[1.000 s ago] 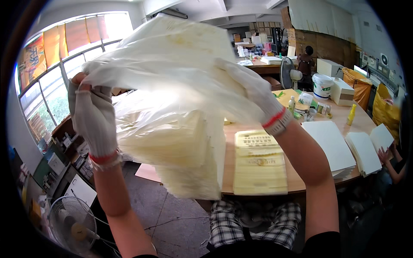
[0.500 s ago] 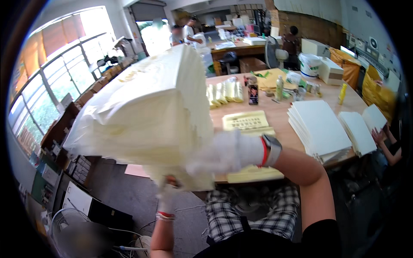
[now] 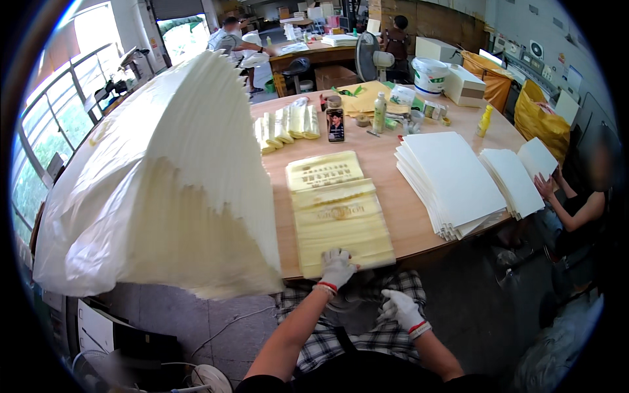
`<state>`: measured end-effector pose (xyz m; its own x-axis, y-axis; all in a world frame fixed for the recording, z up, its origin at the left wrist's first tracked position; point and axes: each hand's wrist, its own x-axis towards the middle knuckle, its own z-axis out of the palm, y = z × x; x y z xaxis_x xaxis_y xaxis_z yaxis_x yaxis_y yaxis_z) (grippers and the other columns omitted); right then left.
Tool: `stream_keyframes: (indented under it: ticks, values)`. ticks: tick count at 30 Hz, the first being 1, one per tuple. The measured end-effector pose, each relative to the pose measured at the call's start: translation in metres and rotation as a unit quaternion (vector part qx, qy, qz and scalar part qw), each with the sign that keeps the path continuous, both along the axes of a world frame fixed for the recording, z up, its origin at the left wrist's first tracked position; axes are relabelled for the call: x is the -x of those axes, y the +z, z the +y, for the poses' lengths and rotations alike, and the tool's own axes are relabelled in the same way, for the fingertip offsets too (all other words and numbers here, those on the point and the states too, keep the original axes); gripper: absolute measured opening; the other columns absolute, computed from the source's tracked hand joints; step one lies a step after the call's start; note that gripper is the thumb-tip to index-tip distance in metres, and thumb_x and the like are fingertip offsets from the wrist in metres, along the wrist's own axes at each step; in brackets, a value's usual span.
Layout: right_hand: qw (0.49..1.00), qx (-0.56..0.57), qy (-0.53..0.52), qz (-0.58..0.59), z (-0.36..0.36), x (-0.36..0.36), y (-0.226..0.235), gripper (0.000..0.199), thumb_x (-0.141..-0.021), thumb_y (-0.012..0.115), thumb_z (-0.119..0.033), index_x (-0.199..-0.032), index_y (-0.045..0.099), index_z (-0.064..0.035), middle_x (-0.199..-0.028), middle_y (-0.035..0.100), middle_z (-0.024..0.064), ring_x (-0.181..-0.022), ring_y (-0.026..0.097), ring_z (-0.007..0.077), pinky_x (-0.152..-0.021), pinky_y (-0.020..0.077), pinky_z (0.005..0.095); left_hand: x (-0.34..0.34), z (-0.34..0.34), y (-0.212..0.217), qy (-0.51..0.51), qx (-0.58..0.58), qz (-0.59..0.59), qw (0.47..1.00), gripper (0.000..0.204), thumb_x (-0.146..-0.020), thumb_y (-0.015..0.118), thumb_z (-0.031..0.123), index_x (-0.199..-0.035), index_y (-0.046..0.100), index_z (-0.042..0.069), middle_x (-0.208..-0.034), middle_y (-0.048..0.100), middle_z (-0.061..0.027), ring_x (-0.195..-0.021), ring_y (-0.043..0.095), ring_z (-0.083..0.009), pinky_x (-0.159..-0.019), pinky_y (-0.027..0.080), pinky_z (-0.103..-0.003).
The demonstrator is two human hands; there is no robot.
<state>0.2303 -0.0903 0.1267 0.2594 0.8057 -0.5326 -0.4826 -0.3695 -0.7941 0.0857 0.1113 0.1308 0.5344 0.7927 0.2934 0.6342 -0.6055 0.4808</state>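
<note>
My left hand (image 3: 337, 267), in a white glove, lies with its fingers on the near end of a stack of flat yellow plastic bags (image 3: 344, 229). The bags have printing on them, and their upper part is folded over in a band. My right hand (image 3: 401, 309), also gloved, hovers over my lap with its fingers apart and nothing in them. A tall, fanned pile of pale yellow plastic sheets or bags (image 3: 216, 164), partly in clear wrap, bulges at the left beside the stack.
Folded yellow bundles (image 3: 288, 123), a phone (image 3: 335, 126) and a bottle (image 3: 380, 112) stand farther back. To the right lie white boards (image 3: 452, 180); a seated person's hands (image 3: 545, 185) hold another board. A white bucket (image 3: 429, 75) and a fan (image 3: 368, 57) are beyond.
Both hands have left the big pile. My left hand has come onto the printed stack, and my right hand has drawn back to my lap. The pile appears farther left.
</note>
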Motion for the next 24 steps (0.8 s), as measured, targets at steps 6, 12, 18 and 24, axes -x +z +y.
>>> stream_keyframes:
  ticks: [6, 12, 18, 24]
  values:
    - [0.997, 0.018, 0.06, 0.041, -0.009, 0.008, -0.03, 0.039, -0.09, 0.05, -0.032, -0.115, 0.056, -0.0033, -0.078, 0.06, 0.0093, -0.062, 0.06, 0.0168, -0.06, 0.053, 0.0309, 0.004, 0.042, -0.019, -0.105, 0.034, -0.005, 0.994, 0.026, -0.075, 0.064, 0.034, -0.07, 0.063, 0.008, -0.075, 0.058, -0.0091, -0.081, 0.052, -0.0295, -0.073, 0.041, -0.04]
    - [0.994, -0.038, 0.1, 0.037, 0.071, 0.017, 0.006, 0.037, -0.089, 0.056, -0.03, -0.114, 0.057, -0.0039, -0.081, 0.061, 0.0069, -0.068, 0.059, 0.0135, -0.061, 0.0519, 0.0294, 0.004, 0.058, 0.032, -0.093, 0.165, 0.03, 0.981, 0.025, -0.086, 0.052, 0.027, -0.078, 0.063, 0.005, -0.074, 0.06, -0.0145, -0.064, 0.057, -0.0312, -0.062, 0.045, -0.04]
    - [0.986, -0.138, -0.001, -0.096, 0.175, 0.022, 0.028, 0.037, -0.083, 0.063, -0.034, -0.101, 0.063, -0.0017, -0.096, 0.062, 0.0104, -0.086, 0.056, 0.0139, -0.074, 0.0449, 0.0267, -0.003, 0.067, 0.031, -0.133, 0.124, -0.081, 0.98, 0.028, -0.088, 0.05, 0.026, -0.071, 0.054, 0.004, -0.068, 0.058, -0.0128, -0.066, 0.059, -0.0259, -0.065, 0.047, -0.036]
    - [0.703, -0.072, 0.01, -0.708, 0.171, -0.055, 0.006, 0.025, -0.073, 0.069, -0.028, -0.076, 0.064, -0.0037, -0.109, 0.057, 0.0145, -0.104, 0.051, 0.0292, -0.086, 0.0425, 0.0334, 0.011, 0.148, 0.047, -0.059, 0.478, -0.59, 0.648, 0.019, -0.091, 0.05, 0.026, -0.085, 0.056, 0.009, -0.072, 0.061, -0.003, -0.055, 0.05, -0.0063, -0.056, 0.046, -0.024]
